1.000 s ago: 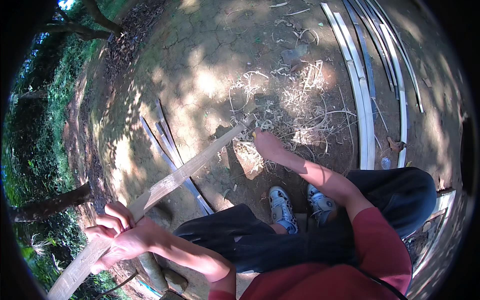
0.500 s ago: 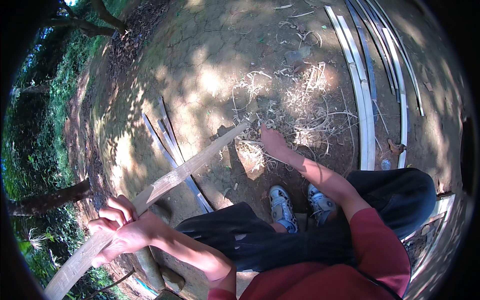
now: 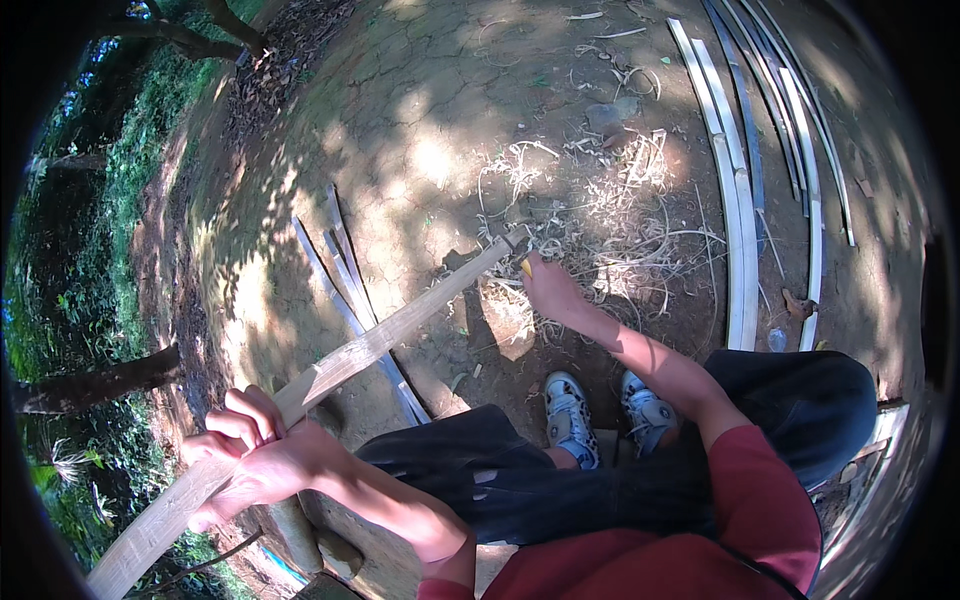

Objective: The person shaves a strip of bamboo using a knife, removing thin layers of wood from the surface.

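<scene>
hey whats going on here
A person's left hand grips a long pale wooden strip that slants across the view. Near its far end, the right hand holds something with a yellow part, mostly hidden. Curled shavings litter the ground, and long strips lie to the right.

You can read no words, numbers or signs on the wooden strip [image 3: 350, 358] in your left hand [image 3: 285, 465], nor on the pale strips [image 3: 736, 250] to the right of your right hand [image 3: 552, 290]. The dark marks on your shoes [image 3: 572, 420], nearer you than the right-hand grip, are too small to make out.
</scene>
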A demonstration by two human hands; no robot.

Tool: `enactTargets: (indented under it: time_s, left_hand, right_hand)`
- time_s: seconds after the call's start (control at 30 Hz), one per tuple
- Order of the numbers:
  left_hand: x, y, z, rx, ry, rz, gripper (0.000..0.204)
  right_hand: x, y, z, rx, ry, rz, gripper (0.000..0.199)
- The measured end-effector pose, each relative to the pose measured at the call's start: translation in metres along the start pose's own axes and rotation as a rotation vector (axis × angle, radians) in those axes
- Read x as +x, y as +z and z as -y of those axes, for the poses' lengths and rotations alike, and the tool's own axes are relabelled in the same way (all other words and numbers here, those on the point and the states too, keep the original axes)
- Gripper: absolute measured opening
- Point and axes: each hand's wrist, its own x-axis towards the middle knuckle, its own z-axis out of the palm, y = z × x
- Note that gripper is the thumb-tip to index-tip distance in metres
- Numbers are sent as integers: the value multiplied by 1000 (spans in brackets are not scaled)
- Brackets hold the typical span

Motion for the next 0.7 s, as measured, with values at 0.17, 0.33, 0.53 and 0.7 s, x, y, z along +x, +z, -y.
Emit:
enactTargets:
  time_s: [0.17, 0.33, 0.53, 0.7]
  left_hand:
    - [8, -15, 4, -77, -35, 65, 69]
    - [6, -13, 7, -124, -99, 38, 70]
    - [9, -21, 4, -419, -191, 256, 70]
    - [12, -26, 2, -543, -236, 440, 68]
  right_hand:
    - [-29, -33, 73, 12, -176, 98, 32]
    - [-37, -44, 95, -100, -156, 126, 30]
    - [-1, -36, 27, -213, 55, 176, 24]
    - [-19, -81, 87, -20, -49, 159, 28]
